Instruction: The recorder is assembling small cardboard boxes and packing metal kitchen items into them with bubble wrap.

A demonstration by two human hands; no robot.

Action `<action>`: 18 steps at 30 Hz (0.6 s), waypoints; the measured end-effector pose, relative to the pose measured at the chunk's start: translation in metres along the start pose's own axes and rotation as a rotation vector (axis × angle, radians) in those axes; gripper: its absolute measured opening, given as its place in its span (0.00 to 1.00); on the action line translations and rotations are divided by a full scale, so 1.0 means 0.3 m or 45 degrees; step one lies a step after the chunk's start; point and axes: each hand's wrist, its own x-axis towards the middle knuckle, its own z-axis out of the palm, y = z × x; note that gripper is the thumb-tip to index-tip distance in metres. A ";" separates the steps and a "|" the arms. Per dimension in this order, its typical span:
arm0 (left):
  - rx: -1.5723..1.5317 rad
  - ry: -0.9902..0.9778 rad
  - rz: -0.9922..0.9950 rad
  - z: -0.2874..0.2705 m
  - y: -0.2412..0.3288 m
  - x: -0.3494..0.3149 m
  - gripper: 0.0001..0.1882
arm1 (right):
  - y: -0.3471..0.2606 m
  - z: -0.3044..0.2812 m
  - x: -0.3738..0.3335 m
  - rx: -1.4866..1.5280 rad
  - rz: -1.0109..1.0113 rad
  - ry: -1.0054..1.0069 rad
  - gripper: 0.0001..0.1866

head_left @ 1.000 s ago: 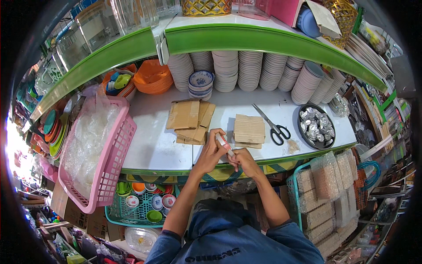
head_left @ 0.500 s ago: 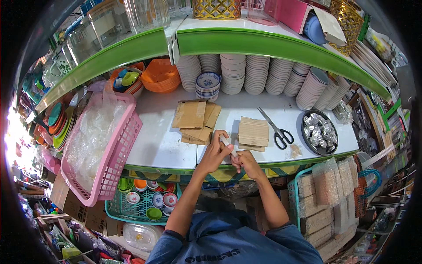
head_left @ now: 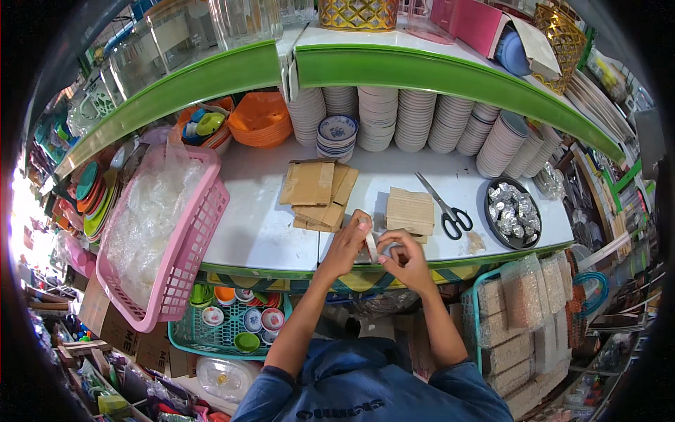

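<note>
A narrow, pale roll of tape [head_left: 371, 246], seen edge-on, stands in my left hand [head_left: 346, 246] above the counter's front edge. My left thumb and fingers are closed round it. Close beside its right side is my right hand [head_left: 408, 261], fingers curled, with thumb and forefinger bent toward the roll in a pinch shape. Whatever lies at those fingertips is too small to make out. Behind my left hand lie stacked brown cardboard pieces [head_left: 311, 184]; a smaller cardboard stack [head_left: 410, 211] sits behind my right hand. Scissors [head_left: 450, 212] with black handles rest to its right, blades partly apart.
A black round tray [head_left: 490, 219] of silvery foil-like pieces is at the counter's right. Stacked white bowls [head_left: 415, 119] and orange bowls [head_left: 259, 119] line the back beneath a green-edged shelf [head_left: 450, 68]. A pink basket [head_left: 200, 232] of clear plastic stands left; teal baskets [head_left: 184, 337] are below.
My right hand has turned and drawn slightly to the right, opening a gap from my left hand. The roll now stands more upright. The whole view has shifted a little.
</note>
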 end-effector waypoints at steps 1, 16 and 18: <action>-0.005 0.002 -0.002 -0.004 -0.008 -0.004 0.23 | -0.038 -0.003 -0.002 -0.283 -0.067 0.005 0.15; 0.264 -0.057 0.015 -0.003 0.004 0.017 0.24 | -0.277 0.039 0.007 -1.701 -0.486 -0.063 0.06; 0.322 -0.040 0.089 -0.004 -0.002 0.017 0.22 | -0.296 0.065 0.012 -1.779 -0.507 -0.082 0.05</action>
